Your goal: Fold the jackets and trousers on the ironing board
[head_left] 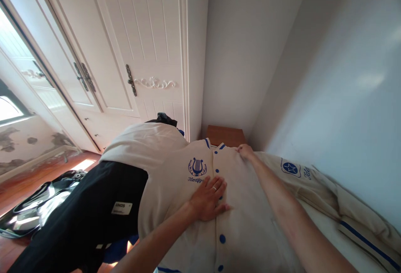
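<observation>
A cream button-up jacket (244, 210) lies spread in front of me, front side up. It has blue buttons, a blue-striped collar and a blue lyre emblem (197, 167) on the chest. My left hand (209, 198) rests flat over the button line, fingers spread, a ring on one finger. At the shoulder beside the collar, my right hand (245, 151) pinches the jacket's edge. The sleeve on the right carries a star emblem (290, 168) and ends in a blue-striped cuff (369, 239). A black garment (90, 206) with a white label lies to the left, partly under cream fabric.
A white wardrobe (156, 22) with dark handles stands ahead and to the left. Beyond the collar is a brown wooden cabinet (225, 134). A pale wall (338, 77) runs along the right. Shiny clear-and-black bags (46, 202) lie on the reddish floor at left.
</observation>
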### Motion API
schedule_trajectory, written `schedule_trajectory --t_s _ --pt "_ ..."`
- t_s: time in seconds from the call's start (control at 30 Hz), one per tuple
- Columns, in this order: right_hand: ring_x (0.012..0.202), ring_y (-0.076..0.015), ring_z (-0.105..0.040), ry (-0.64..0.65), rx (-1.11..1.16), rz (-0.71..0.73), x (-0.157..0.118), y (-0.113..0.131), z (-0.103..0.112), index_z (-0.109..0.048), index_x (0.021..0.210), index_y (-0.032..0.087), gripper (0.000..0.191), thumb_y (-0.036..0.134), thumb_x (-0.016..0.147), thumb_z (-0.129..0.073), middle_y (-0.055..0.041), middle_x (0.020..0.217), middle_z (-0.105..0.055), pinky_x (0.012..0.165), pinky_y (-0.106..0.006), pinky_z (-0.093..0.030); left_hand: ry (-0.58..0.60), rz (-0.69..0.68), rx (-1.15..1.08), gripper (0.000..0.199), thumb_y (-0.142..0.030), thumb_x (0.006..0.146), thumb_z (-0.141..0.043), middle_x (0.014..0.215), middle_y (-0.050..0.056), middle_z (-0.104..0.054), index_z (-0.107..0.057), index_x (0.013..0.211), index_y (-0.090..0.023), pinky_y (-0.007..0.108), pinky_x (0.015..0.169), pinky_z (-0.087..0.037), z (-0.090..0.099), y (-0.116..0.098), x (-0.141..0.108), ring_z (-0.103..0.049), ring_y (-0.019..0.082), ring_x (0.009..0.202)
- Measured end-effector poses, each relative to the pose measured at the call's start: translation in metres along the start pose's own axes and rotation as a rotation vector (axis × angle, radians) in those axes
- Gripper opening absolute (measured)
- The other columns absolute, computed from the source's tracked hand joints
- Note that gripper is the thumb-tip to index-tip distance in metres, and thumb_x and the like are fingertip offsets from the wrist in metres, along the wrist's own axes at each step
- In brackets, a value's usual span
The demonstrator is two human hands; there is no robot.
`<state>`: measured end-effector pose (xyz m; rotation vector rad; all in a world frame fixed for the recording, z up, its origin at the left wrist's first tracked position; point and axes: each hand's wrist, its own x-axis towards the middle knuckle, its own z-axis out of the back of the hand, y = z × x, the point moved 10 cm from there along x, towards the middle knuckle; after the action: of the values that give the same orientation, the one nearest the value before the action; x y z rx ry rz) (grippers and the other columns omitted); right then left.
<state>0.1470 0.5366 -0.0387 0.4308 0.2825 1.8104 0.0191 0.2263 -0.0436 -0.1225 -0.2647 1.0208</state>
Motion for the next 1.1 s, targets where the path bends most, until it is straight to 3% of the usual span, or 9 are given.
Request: schedule_trajectory --t_s 0.13,0.33,0.47,0.57,0.7,0.8,0.9,0.97,1.1 --pt "0.094 -0.0282 -0.070 -0.017 -0.045 -0.184 0.000 -0.034 0.011 -0.080 0.093 0.020 0.020 0.031 0.085 -0.066 -0.0144 0.101 -0.076 0.082 -0.036 -0.052 0.026 -0.023 -0.033 0.078 -0.067 0.099 -0.023 0.163 0.013 -0.027 -0.025 0.159 -0.017 0.050 0.124 -0.009 -0.003 -0.004 0.006 -0.017 0.027 0.153" --pt "0.108 -0.0361 -0.067 -0.131 -0.133 -0.284 0.011 -0.063 0.056 -0.078 0.106 0.014 0.032 0.030 0.094 -0.053 -0.0241 0.112 -0.072 0.090 -0.046 -0.049 0.037 -0.038 -0.071 0.079 -0.068 0.098 -0.023 0.162 0.014 -0.029 -0.026 0.158 -0.016 0.053 0.124 -0.008 -0.004 -0.009 0.029 -0.019 0.027 0.153" --pt "0.102 -0.0332 -0.069 -0.039 -0.141 -0.211 0.014 -0.061 0.046 -0.078 0.096 0.012 0.025 0.026 0.090 -0.058 -0.0220 0.103 -0.074 0.088 -0.042 -0.050 0.023 -0.040 -0.061 0.075 -0.066 0.099 -0.025 0.161 0.013 -0.032 -0.028 0.158 -0.018 0.054 0.124 -0.010 -0.002 -0.012 0.037 -0.022 0.028 0.152" --pt "0.102 -0.0263 -0.070 0.066 -0.090 -0.054 0.009 -0.038 0.019 -0.077 0.100 0.015 0.023 0.027 0.086 -0.064 -0.0151 0.106 -0.075 0.089 -0.032 -0.050 0.012 -0.035 -0.068 0.072 -0.063 0.100 -0.027 0.160 0.013 -0.034 -0.030 0.157 -0.020 0.053 0.124 -0.012 -0.003 -0.013 0.030 -0.023 0.028 0.152" --pt "0.132 -0.0259 -0.053 0.039 -0.040 0.157 -0.004 0.006 0.003 -0.060 0.135 0.011 0.045 0.023 0.092 -0.050 -0.0177 0.140 -0.058 0.110 -0.037 -0.039 -0.010 0.034 -0.150 0.069 -0.061 0.100 -0.032 0.159 0.014 -0.036 -0.036 0.154 -0.018 0.051 0.123 -0.020 -0.001 -0.006 0.018 -0.027 0.028 0.150" --pt "0.140 -0.0212 -0.045 0.099 -0.011 0.369 -0.021 0.051 -0.009 -0.056 0.141 0.018 0.059 0.007 0.084 -0.046 -0.0096 0.149 -0.052 0.117 -0.038 -0.030 -0.051 0.124 -0.236 0.063 -0.054 0.101 -0.036 0.157 0.016 -0.039 -0.040 0.151 -0.015 0.044 0.118 -0.034 0.017 0.011 0.023 -0.038 0.026 0.145" --pt "0.141 -0.0237 -0.043 0.233 -0.043 0.577 -0.042 0.095 -0.025 -0.057 0.140 0.026 0.067 0.002 0.077 -0.051 -0.0067 0.148 -0.054 0.120 -0.045 -0.023 -0.151 0.175 -0.183 0.048 -0.032 0.099 -0.045 0.152 0.017 -0.046 -0.048 0.143 -0.014 0.043 0.112 -0.042 0.046 0.034 0.045 -0.049 0.028 0.137" --pt "0.135 -0.0290 -0.049 0.280 -0.101 0.601 -0.049 0.112 -0.031 -0.061 0.134 0.028 0.062 0.004 0.077 -0.059 -0.0093 0.140 -0.060 0.118 -0.053 -0.021 -0.170 0.175 -0.081 0.046 -0.015 0.092 -0.047 0.147 0.017 -0.052 -0.053 0.137 -0.014 0.044 0.112 -0.041 0.056 0.048 0.065 -0.051 0.028 0.135" --pt "0.117 -0.0300 -0.059 0.250 -0.143 0.579 -0.049 0.126 -0.015 -0.074 0.100 0.023 0.030 0.007 0.076 -0.067 -0.0110 0.112 -0.072 0.113 -0.053 -0.023 -0.042 0.157 0.053 0.042 -0.010 0.088 -0.047 0.143 0.017 -0.055 -0.059 0.128 -0.014 0.045 0.113 -0.039 0.035 0.073 0.089 -0.045 0.028 0.139"
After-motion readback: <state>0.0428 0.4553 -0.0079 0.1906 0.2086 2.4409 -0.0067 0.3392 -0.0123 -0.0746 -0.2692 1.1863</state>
